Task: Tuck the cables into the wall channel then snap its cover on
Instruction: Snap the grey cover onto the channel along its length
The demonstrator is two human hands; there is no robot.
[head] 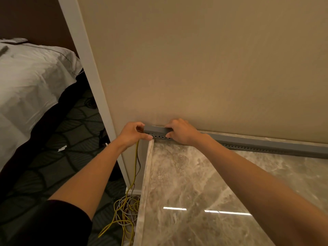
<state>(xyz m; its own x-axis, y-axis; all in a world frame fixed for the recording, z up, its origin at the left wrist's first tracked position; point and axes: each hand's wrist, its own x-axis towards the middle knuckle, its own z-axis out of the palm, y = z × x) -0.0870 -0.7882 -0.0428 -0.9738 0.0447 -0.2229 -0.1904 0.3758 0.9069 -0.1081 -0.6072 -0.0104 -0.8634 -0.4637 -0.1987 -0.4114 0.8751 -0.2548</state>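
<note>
Head view showed both hands working at the left end of the long grey plastic wall channel (266, 145), which ran along the back edge of the polished brown marble counter (195, 183), against the beige wall (195, 68).

The main risk, as I judged it, lay at that left end. The thin yellow cable (136, 157) left the channel there and dropped straight past the counter's back left corner to a loose coil of yellow and grey cables (124, 208) on the floor. The weight of that hanging run could drag the tucked part back out of the channel. If the flat grey cover strip (156, 129) was pressed down on a cable lying across the lip, it could pinch the cable or fail to snap shut. Pulling hard on the channel could also lift it off the wall. Whether the cover was fully seated at this end could not be told.

The left hand (132, 134) was clenched at the channel's open end, its fingers (140, 125) curled in and its thumb pointing at the slotted front, apparently pinching the yellow cable, which came out from under it. The right hand (181, 132) gripped the channel just beside it, with its fingers (170, 124) hooked over the top face and its thumb against the perforated front.
</note>
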